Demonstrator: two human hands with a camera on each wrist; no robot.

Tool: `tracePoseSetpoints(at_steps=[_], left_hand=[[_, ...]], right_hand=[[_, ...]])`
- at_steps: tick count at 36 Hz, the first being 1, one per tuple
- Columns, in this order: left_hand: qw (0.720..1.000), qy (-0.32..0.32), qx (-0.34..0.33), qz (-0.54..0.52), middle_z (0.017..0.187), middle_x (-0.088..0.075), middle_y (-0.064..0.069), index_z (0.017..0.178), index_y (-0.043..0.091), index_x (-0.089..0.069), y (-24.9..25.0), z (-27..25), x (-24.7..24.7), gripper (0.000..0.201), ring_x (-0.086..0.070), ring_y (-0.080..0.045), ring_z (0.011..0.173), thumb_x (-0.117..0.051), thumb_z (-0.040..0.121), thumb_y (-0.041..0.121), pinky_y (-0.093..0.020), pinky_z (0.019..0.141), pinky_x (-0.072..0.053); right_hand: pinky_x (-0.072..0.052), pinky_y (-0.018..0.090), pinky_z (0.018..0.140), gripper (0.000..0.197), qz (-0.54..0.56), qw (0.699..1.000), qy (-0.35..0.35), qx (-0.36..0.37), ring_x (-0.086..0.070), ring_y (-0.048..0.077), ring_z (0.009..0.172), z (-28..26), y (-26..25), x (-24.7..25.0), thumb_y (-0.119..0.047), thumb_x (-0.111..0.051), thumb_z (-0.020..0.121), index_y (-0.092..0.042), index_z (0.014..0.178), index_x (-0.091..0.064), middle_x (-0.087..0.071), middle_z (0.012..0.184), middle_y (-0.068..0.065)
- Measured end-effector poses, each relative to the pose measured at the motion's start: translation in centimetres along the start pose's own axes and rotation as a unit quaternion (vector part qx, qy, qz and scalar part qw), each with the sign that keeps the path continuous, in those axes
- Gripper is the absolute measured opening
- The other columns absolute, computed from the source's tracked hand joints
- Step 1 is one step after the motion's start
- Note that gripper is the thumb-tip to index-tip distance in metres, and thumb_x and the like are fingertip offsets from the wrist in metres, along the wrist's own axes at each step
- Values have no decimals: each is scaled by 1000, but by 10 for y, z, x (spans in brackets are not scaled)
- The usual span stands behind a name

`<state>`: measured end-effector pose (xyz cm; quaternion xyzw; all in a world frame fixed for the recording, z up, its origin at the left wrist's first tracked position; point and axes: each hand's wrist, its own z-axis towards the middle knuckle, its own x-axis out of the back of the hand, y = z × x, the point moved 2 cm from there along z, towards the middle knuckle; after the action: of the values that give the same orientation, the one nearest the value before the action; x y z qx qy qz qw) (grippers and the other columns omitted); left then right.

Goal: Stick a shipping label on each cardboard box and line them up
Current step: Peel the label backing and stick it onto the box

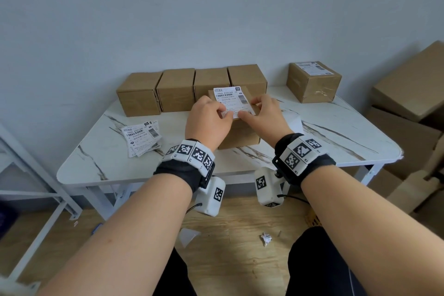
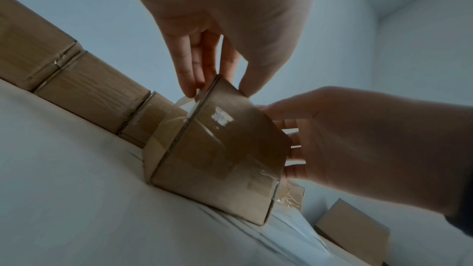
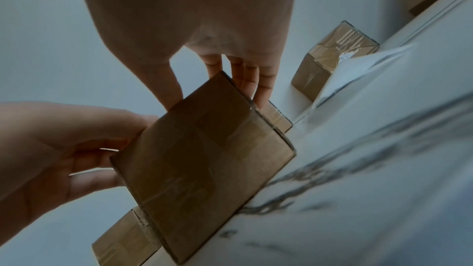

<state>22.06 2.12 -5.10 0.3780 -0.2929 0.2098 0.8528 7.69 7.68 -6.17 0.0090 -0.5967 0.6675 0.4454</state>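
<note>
At frame centre, a cardboard box (image 1: 240, 133) sits on the desk (image 1: 336, 132). Both hands, left hand (image 1: 208, 122) and right hand (image 1: 264, 115), pinch a shipping label (image 1: 231, 98) lying on its top.

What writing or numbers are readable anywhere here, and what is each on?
"190A A181-BB": top line of the shipping label on the front box, last characters uncertain.
"190A": on the loose labels on the table, rest blurred.
Label on the far right box: too small.
Wrist marker squares: patterns, tiny characters unreadable.
</note>
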Motion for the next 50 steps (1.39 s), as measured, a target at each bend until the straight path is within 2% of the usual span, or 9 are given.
tracePoseSetpoints(at_steps=[13,20,24,30,37,41,43,45,50], left_hand=[[1000,-11,19,-9,104,-54,1,100,14,-69,1,1,-2,25,-55,-14,99,-65,86,35,-21,79,-41],[1000,-9,-22,11,90,-57,3,82,17,-69,-1,5,3,11,-56,-15,85,-59,87,20,-29,70,-49],[996,-29,-69,41,97,-64,4,90,18,-73,2,10,2,19,-49,-19,99,-54,89,17,-32,81,-47],[990,-78,-92,74,120,-64,10,112,25,-69,-2,15,0,30,-46,-18,110,-49,90,20,-32,92,-39],[979,-199,-19,23,138,-50,14,128,36,-54,-16,29,-4,41,-38,-20,124,-45,88,32,-42,103,-35],[976,-206,4,-73,116,-54,4,115,30,-61,-17,38,-7,34,-51,-14,98,-50,83,31,-28,80,-48],[978,-195,-8,-67,110,-51,5,111,27,-64,-17,44,-9,25,-50,-11,91,-53,89,24,-11,65,-42],[984,-173,-24,-40,105,-52,4,106,25,-66,-18,51,-11,19,-51,-12,90,-54,92,25,-9,59,-36],[987,-155,-37,11,103,-52,6,102,27,-65,-22,62,-19,18,-51,-19,102,-54,92,37,-25,77,-42]], right_hand=[[-46,34,86,24,55,998,-13,-41,-53,23,96,3,0,2,-5,-44,89,-20,104,-56,-46,112,7],[-35,20,59,13,32,999,-1,-4,-50,14,76,1,0,9,-15,-53,89,-20,95,-62,-50,102,5],[-39,19,70,9,13,999,13,26,-51,19,92,4,0,8,-18,-60,87,-22,90,-68,-46,97,-1],[-43,42,100,32,6,1000,-4,30,-46,24,113,19,-3,1,-13,-54,84,-39,71,-67,-44,103,-3],[-45,42,100,36,-2,1000,-25,-5,-48,24,115,39,-3,-5,-17,-47,84,-45,74,-68,-46,111,-4],[-49,38,94,35,-22,999,-43,-10,-50,23,113,50,-3,-8,-17,-46,86,-42,86,-71,-47,116,-3],[-51,34,88,36,-27,999,-45,-7,-51,23,112,56,-4,-10,-17,-45,85,-43,84,-70,-49,120,-1],[-52,34,87,37,-35,998,-46,-3,-51,23,113,61,-5,-12,-18,-44,84,-45,81,-68,-50,122,0],[-55,40,85,32,-58,996,-62,-11,-54,28,112,70,-6,-16,-26,-43,85,-48,86,-67,-49,121,0]])
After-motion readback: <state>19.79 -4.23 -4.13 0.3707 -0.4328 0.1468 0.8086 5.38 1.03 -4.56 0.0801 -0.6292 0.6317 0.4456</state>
